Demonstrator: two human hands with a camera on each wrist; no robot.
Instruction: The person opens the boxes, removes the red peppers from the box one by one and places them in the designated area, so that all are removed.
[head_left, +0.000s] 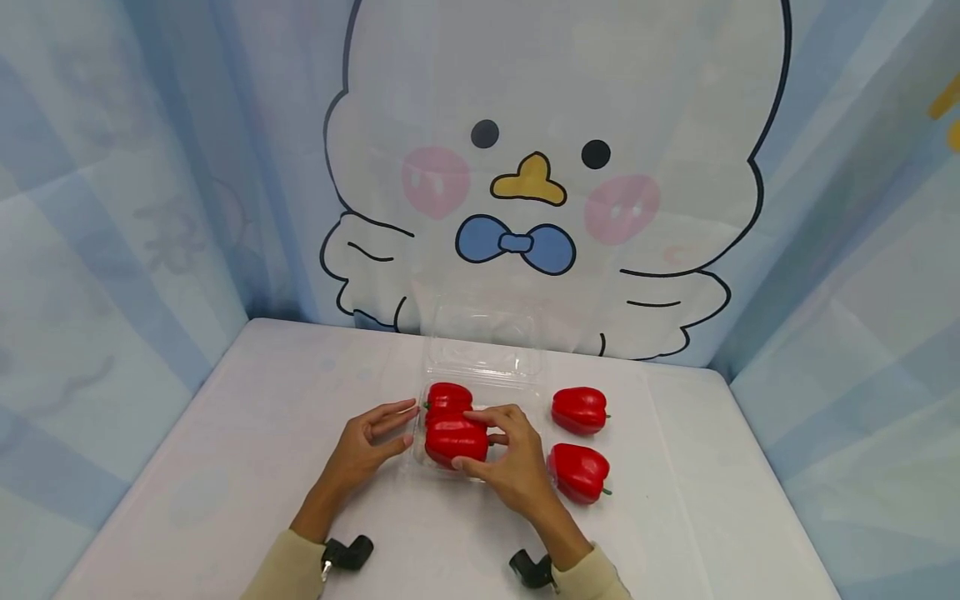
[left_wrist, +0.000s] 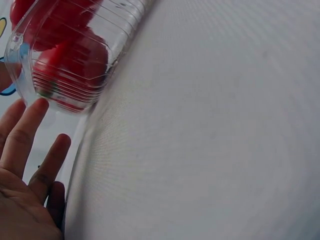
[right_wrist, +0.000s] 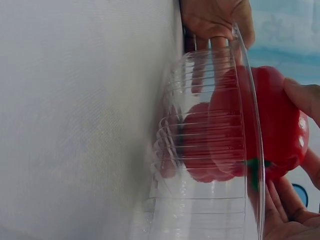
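Observation:
My right hand (head_left: 517, 462) grips a red bell pepper (head_left: 456, 440) between thumb and fingers, over the front left of a clear plastic clamshell box (head_left: 528, 397). In the right wrist view the held pepper (right_wrist: 280, 122) stands partly above the box's rim, its green stem toward the palm side. Another red bell pepper (head_left: 448, 397) lies inside the box at the back left. Beside the box's left wall my left hand (head_left: 365, 450) holds nothing. Its fingers are spread and loosely bent, with fingertips right at the rim in the left wrist view.
The box's clear lid (head_left: 486, 337) is raised at the back, near the curtain with a cartoon bird. Two more red bell peppers, one behind (head_left: 579, 410) and one in front (head_left: 579, 472), lie on the white table (head_left: 675, 500) right of the box.

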